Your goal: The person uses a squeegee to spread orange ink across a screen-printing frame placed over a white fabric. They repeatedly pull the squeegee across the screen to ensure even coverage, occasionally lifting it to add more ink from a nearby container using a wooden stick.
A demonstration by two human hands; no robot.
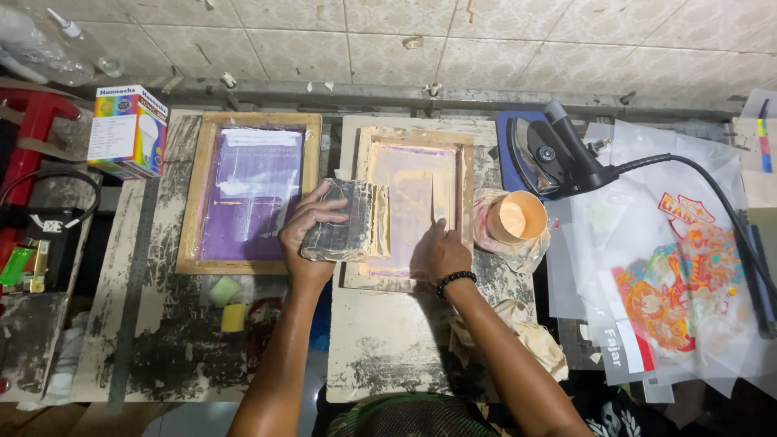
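Nearest: paint-crusted table (388,356), rag (518,332) by the right forearm. Right hand (447,252), w/ bead bracelet (455,280), lies flat, fingers spread and pressed on the lower right of the screen frame (414,202); it grips nothing, just pins the frame down. Left hand (312,226) is curled around the ink-caked squeegee (346,220), thumb on the near side, fingers over the top; blade sits on the frame's left edge, over the mesh.

Squeegee prob. light, stiff in the wooden back, flexible at the blade; crusted ink gives grip but may be tacky. Best held along the back, as it is. Frame looks rigid at the wood, mesh taut and easy to tear, so hold the wood only.

Left of it: a second frame w/ purple mesh (251,194), sponges (227,301) below. Right: orange ink cup (518,217), printed film sheets (680,283). Further back: iron (541,154), bulb box (128,131), tiled wall (405,40).
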